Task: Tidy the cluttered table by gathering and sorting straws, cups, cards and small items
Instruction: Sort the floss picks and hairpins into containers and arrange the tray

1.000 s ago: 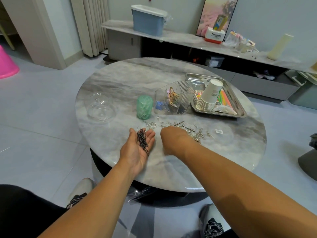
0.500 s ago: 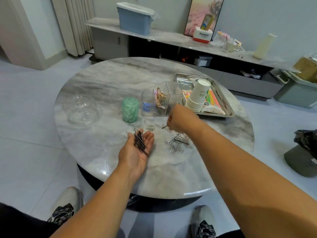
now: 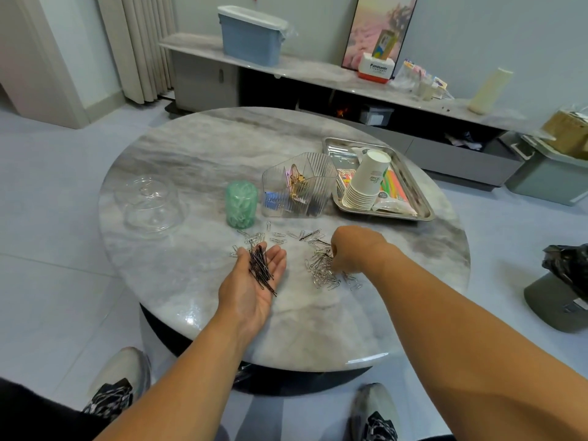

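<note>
My left hand (image 3: 254, 283) lies palm up over the round marble table (image 3: 197, 173), fingers straight, carrying a bundle of black hairpins (image 3: 261, 268). My right hand (image 3: 353, 249) reaches down into a scatter of silver paper clips (image 3: 321, 272), its fingers curled at the pile; what the fingertips pinch is hidden. More clips and a dark pin (image 3: 310, 234) lie just beyond. A clear divided organizer (image 3: 299, 186) holds gold clips. A green cylinder (image 3: 241, 204) stands to its left.
A steel tray (image 3: 423, 205) at the right holds a stack of paper cups (image 3: 366, 179) and coloured straws. A clear dome lid (image 3: 149, 202) sits at the table's left. A low shelf with a blue bin (image 3: 251, 36) runs behind. My shoes show below the table edge.
My right hand came back from near the organizer down to the paper clip pile. My left hand stayed palm up with the hairpins.
</note>
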A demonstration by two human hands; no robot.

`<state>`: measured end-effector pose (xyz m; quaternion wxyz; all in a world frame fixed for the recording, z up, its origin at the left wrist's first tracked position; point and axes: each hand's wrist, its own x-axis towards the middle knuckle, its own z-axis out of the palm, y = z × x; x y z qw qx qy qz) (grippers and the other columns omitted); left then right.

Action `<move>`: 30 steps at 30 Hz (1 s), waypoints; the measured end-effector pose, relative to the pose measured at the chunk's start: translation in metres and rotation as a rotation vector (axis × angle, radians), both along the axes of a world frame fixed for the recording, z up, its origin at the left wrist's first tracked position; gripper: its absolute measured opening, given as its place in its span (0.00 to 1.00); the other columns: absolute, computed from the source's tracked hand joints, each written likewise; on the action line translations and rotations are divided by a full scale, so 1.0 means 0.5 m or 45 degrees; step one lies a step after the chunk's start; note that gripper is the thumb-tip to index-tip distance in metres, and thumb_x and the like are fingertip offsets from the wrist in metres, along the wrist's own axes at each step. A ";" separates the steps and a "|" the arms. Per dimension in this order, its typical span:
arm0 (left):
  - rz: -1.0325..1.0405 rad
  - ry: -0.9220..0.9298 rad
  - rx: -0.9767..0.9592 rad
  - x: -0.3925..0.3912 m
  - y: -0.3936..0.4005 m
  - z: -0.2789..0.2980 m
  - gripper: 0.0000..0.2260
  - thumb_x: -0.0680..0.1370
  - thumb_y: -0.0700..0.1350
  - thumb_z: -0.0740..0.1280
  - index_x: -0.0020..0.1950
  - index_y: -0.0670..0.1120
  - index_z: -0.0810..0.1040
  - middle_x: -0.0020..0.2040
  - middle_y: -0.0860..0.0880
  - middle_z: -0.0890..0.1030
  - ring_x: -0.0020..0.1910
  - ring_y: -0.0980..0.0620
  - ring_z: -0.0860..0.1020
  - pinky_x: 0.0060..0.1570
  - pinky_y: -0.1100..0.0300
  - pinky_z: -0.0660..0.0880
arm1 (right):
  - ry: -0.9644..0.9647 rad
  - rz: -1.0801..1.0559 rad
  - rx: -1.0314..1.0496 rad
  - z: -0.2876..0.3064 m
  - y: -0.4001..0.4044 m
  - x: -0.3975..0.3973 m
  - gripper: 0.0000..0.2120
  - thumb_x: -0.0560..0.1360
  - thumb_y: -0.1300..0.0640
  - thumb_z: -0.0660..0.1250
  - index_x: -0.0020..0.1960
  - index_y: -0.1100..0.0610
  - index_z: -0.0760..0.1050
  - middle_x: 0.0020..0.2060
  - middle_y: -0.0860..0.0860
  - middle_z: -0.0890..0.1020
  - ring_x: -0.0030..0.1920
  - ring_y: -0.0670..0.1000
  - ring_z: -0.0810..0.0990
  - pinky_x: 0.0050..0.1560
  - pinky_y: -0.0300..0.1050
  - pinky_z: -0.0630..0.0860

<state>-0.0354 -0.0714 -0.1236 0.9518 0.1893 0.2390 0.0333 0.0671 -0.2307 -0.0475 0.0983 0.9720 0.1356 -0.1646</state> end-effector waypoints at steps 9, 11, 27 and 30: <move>-0.002 0.002 -0.017 -0.002 0.001 -0.004 0.22 0.87 0.52 0.54 0.66 0.36 0.75 0.56 0.35 0.84 0.56 0.42 0.84 0.48 0.54 0.84 | -0.046 -0.238 0.316 0.054 -0.001 0.043 0.07 0.74 0.65 0.69 0.52 0.63 0.80 0.43 0.57 0.84 0.47 0.59 0.85 0.52 0.55 0.83; -0.013 0.005 -0.018 -0.003 0.001 -0.003 0.22 0.87 0.52 0.54 0.66 0.36 0.75 0.56 0.35 0.84 0.56 0.42 0.84 0.48 0.54 0.84 | -0.151 -0.266 0.433 0.040 0.017 0.047 0.08 0.77 0.62 0.70 0.56 0.61 0.79 0.47 0.56 0.83 0.50 0.59 0.82 0.54 0.55 0.81; 0.007 0.000 -0.014 0.003 0.000 -0.008 0.21 0.87 0.52 0.54 0.65 0.36 0.75 0.57 0.35 0.83 0.54 0.42 0.85 0.49 0.54 0.84 | 0.170 -0.167 0.263 0.041 0.013 0.043 0.10 0.77 0.58 0.69 0.52 0.64 0.82 0.49 0.59 0.85 0.44 0.55 0.81 0.54 0.54 0.81; 0.012 -0.003 -0.025 0.004 0.000 -0.009 0.22 0.86 0.52 0.54 0.65 0.36 0.75 0.54 0.36 0.85 0.53 0.43 0.85 0.49 0.54 0.84 | 0.178 -0.177 0.262 0.093 0.017 0.045 0.09 0.75 0.60 0.73 0.52 0.65 0.83 0.49 0.58 0.87 0.49 0.55 0.85 0.59 0.54 0.81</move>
